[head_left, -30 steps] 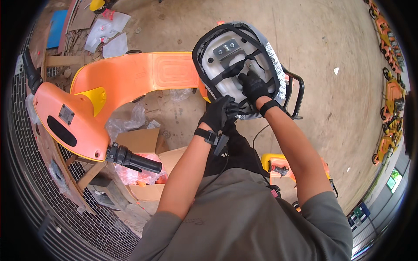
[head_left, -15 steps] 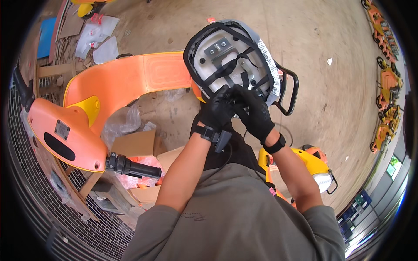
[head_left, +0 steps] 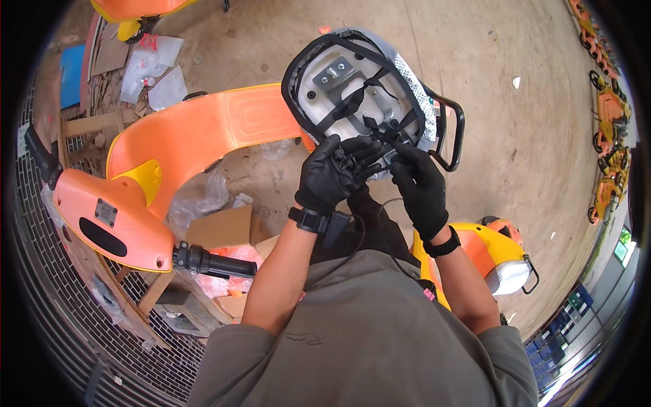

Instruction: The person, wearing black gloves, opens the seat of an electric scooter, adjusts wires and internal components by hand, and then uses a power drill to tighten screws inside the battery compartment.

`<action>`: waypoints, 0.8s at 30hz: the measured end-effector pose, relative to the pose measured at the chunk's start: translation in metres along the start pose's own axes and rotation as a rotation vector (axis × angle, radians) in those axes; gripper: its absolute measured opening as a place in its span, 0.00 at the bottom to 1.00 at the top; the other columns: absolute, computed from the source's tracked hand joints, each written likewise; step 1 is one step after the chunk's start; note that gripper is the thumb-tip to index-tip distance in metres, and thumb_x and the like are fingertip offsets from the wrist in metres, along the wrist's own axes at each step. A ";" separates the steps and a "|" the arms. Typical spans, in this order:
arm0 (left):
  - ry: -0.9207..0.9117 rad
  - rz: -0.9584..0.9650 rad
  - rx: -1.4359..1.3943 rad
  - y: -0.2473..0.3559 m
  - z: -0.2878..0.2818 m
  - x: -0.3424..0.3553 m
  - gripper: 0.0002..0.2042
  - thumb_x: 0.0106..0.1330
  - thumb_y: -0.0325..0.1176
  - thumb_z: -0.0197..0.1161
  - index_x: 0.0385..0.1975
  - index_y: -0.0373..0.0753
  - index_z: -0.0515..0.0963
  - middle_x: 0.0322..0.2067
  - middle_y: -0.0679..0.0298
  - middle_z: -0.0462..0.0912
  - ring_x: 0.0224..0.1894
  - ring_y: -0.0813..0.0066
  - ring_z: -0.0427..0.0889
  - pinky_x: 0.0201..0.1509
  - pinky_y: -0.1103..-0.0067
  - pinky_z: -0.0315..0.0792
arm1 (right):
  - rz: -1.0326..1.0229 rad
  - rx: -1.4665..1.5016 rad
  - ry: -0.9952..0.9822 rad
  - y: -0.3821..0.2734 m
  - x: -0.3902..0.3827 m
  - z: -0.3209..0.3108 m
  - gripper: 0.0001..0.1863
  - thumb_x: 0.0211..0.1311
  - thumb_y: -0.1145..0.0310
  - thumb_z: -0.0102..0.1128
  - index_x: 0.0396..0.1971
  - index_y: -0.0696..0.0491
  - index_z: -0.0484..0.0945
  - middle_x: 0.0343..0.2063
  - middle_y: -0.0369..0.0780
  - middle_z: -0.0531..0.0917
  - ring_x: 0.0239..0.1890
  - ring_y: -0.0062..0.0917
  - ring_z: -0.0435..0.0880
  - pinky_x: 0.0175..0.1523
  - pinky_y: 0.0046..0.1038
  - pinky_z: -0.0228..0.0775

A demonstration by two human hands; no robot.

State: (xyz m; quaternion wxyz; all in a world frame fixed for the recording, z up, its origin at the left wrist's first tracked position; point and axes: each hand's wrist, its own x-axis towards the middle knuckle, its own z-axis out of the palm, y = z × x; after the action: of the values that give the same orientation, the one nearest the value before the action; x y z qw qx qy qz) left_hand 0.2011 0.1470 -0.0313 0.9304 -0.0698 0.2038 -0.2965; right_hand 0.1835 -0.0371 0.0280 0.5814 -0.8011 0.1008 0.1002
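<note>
Both gloved hands, left hand (head_left: 330, 178) and right hand (head_left: 418, 188), have fingers curled on black straps (head_left: 352, 105) at near edge of one upturned seat (head_left: 359, 88); bare floor (head_left: 529, 136) beyond; one orange frame (head_left: 203, 132) at left.

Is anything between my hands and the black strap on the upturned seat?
Nothing visible. The left hand and right hand, both in black gloves, are already at the black strap across the pale underside of the upturned seat.

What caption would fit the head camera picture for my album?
Two gloved hands, left hand and right hand, work at the upturned seat of an orange scooter.
</note>
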 end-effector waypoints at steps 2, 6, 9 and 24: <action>-0.098 -0.053 -0.049 0.001 -0.002 -0.002 0.28 0.72 0.46 0.38 0.52 0.24 0.70 0.53 0.44 0.74 0.60 0.50 0.69 0.66 0.60 0.61 | 0.055 0.021 0.026 0.007 -0.002 -0.004 0.16 0.58 0.76 0.59 0.47 0.55 0.75 0.31 0.36 0.80 0.32 0.16 0.79 0.37 0.18 0.71; -0.130 -0.092 -0.048 0.001 0.003 -0.002 0.28 0.71 0.48 0.37 0.51 0.25 0.71 0.51 0.41 0.74 0.59 0.46 0.69 0.62 0.56 0.64 | 0.228 0.049 0.090 0.026 -0.006 -0.016 0.15 0.58 0.71 0.61 0.46 0.56 0.74 0.27 0.36 0.79 0.24 0.16 0.77 0.30 0.19 0.69; -0.127 -0.121 -0.016 0.001 0.008 -0.001 0.28 0.72 0.48 0.35 0.50 0.26 0.73 0.51 0.40 0.74 0.59 0.43 0.69 0.59 0.54 0.68 | 0.284 0.013 0.180 0.054 -0.011 -0.024 0.18 0.58 0.68 0.63 0.46 0.56 0.71 0.26 0.37 0.78 0.23 0.17 0.76 0.28 0.20 0.69; -0.132 -0.181 0.036 -0.009 0.013 0.012 0.26 0.71 0.44 0.39 0.57 0.26 0.66 0.54 0.40 0.71 0.56 0.46 0.72 0.60 0.58 0.66 | 0.394 0.270 0.031 0.077 -0.035 -0.045 0.16 0.59 0.69 0.61 0.46 0.56 0.71 0.26 0.37 0.79 0.26 0.17 0.78 0.31 0.21 0.72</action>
State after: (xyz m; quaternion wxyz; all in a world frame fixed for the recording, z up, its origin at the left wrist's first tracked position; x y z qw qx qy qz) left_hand 0.2109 0.1327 -0.0214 0.9123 -0.0903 0.1297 -0.3779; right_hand 0.1301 -0.1014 -0.0186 0.6509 -0.6823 0.2765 0.1853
